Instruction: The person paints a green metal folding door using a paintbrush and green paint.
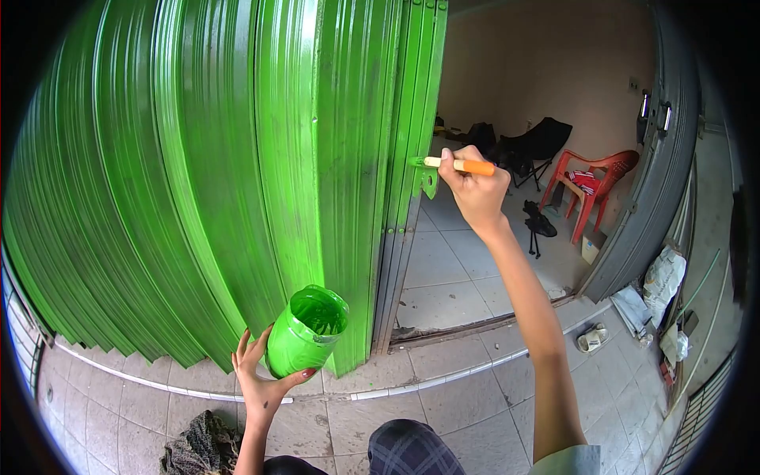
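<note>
A paintbrush (463, 165) with an orange-ended handle is gripped in my right hand (476, 190). Its bristles, wet with green paint, touch the edge of the green folding metal door (237, 158), just above a green latch tab (429, 184). Low in front of the door, my left hand (265, 378) wraps round a plastic jar (299, 339) coated in green paint. The jar's mouth faces up and tilts to the right, with green paint on its inner wall. Green on the door's lower panels looks thin and streaky, with grey showing through.
Beyond the doorway stand a red plastic chair (598, 178) and a black folding chair (538, 146) on a tiled floor. A grey door panel (645, 206) borders the right side. A sandal (592, 338), plastic bags (663, 283) and a dark cloth (202, 445) lie outside.
</note>
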A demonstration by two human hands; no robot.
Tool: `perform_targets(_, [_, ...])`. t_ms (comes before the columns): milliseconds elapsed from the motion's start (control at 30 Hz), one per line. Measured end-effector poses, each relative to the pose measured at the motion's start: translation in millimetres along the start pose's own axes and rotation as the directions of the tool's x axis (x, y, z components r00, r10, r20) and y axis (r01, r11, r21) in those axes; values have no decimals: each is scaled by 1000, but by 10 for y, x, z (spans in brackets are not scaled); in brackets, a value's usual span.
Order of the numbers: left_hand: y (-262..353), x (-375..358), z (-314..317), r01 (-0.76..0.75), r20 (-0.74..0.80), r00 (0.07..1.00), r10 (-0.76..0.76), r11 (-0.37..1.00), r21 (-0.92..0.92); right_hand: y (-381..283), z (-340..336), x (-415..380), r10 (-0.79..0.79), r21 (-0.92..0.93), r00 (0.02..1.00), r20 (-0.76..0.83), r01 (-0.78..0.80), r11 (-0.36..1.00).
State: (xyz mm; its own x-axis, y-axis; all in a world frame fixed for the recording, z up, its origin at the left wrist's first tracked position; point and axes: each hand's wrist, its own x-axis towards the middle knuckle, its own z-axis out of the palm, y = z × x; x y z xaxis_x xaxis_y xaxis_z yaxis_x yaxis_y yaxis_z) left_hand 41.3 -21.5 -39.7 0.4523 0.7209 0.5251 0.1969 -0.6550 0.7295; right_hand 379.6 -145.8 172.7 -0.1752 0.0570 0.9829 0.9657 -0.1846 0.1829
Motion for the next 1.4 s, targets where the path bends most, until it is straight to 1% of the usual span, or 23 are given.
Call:
perform_targets(100, [-3,5,11,-1,6,1000,1,1000,6,7,51,176,-31,97,999,-26,33,995])
perform_targets(133, [-5,6,13,0,7,1000,0,1000,0,57,77,288,-38,101,999,-12,39,994])
perform_targets(167, [-6,4,19,1,8,1000,-1,1000,-6,151,125,378,-76,14,997,-14,76,997])
perform_targets(233, [-10,5,28,0,12,1000,0,1000,-5,118,135,560,-64,-12,996,-68,63,998])
perform_targets(267, [-11,9,24,-2,13,1000,2,1000,3,49,93,605,-22,9,994,-103,23,1000])
perform_targets(300, [-16,8,21,-3,15,1000,3,1000,11,-5,69,586,19,75,992,-126,-10,997])
perform_targets(367, [-30,4,17,7,7,1000,-7,1000,6,-134,1,470,105,209,981,-164,-70,976])
perform_targets(400, [-35,2,15,11,4,1000,-11,1000,2,-216,-48,336,122,264,981,-148,-80,961])
perform_targets(467, [-32,3,8,14,5,1000,-14,1000,1,-402,-152,-17,72,280,991,-109,-38,959])
perform_targets(500, [-30,12,7,13,3,1000,-13,1000,0,-501,-206,-231,113,307,992,-50,-92,947])
perform_targets(533, [-32,7,13,12,3,1000,-12,1000,3,-550,-191,-501,224,336,975,-6,-209,919])
perform_targets(567, [-35,-3,26,10,1,1000,-10,1000,6,-610,-140,-723,312,359,950,4,-293,886])
perform_targets(633, [-30,7,26,4,4,1000,-4,1000,9,-752,-109,-907,282,176,959,42,-285,942])
perform_targets(733, [-21,3,14,5,19,1000,-5,1000,1,-716,37,-956,332,245,936,-114,-297,923])
perform_targets(833, [-23,8,7,14,16,1000,-14,1000,-13,-662,250,-1154,597,462,790,-138,-482,744])
perform_targets(867, [-23,2,9,14,20,1000,-14,1000,-5,-718,262,-1260,633,494,773,-47,-532,687])
perform_targets(967, [-22,18,12,11,13,1000,-12,1000,18,-883,368,-1518,738,637,674,-25,-558,532])
perform_targets(1000, [-5,23,18,14,6,1000,-15,1000,25,-906,401,-1541,758,669,653,-4,-561,487])
perform_targets(1100, [-63,8,26,18,29,999,-18,1000,15,-902,520,-1482,834,758,544,-89,-506,411])
perform_targets(1200, [-84,16,54,17,52,998,-17,1000,1,-877,533,-1587,840,711,537,-78,-561,425])
perform_targets(1300, [-75,11,52,22,48,999,-23,999,29,-815,571,-1711,861,701,505,-58,-594,395])
perform_targets(1400, [-85,11,23,30,34,999,-31,999,44,-807,509,-1748,931,762,364,-14,-599,245])
